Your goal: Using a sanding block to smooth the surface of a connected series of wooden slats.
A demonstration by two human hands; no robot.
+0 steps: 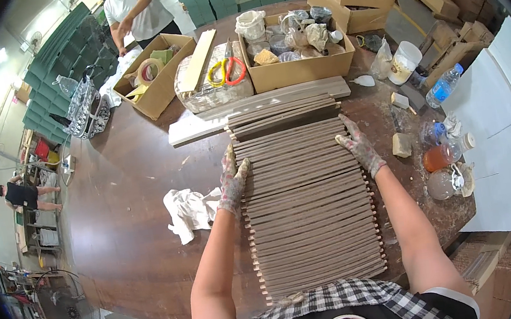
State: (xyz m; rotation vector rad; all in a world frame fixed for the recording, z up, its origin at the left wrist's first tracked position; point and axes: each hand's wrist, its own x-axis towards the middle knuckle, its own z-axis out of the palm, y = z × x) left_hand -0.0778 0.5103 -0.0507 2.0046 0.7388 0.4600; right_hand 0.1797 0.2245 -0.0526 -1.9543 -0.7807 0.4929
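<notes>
Head view
Left hand [233, 186]: gloved, fingers straight and close together, pressed flat against the left edge of the slat row, about a third of the way down from its far end; grips nothing.
Right hand [360, 147]: gloved, fingers stretched out, laid on the right edge of the same row, slightly farther away than the left; closed on nothing.
Wooden slats [308, 197]: grey-brown strips laid side by side, long sides touching, in one long row from the near table edge to the far middle; ends slightly uneven on both sides.
Table [127, 193]: dark brown, round, worn top.
Crumpled rag [187, 212]: whitish, just left of the row, near the left hand, not touching it.
Long boards [262, 103]: pale, lying crosswise at the far end of the row.
Scissors [226, 71]: yellow and red handles, on a wrapped bundle beyond the boards.
Cardboard box [298, 60]: open, filled with bags and small containers, right of the scissors.
Second box [154, 76]: open, holding a tape roll, at far left.
Water bottle [444, 86]: clear, lying at the right rim.
Jars [443, 157]: one orange, others clear, right of the row.
Other person [138, 12]: white top, standing at the far side of the table.
</notes>
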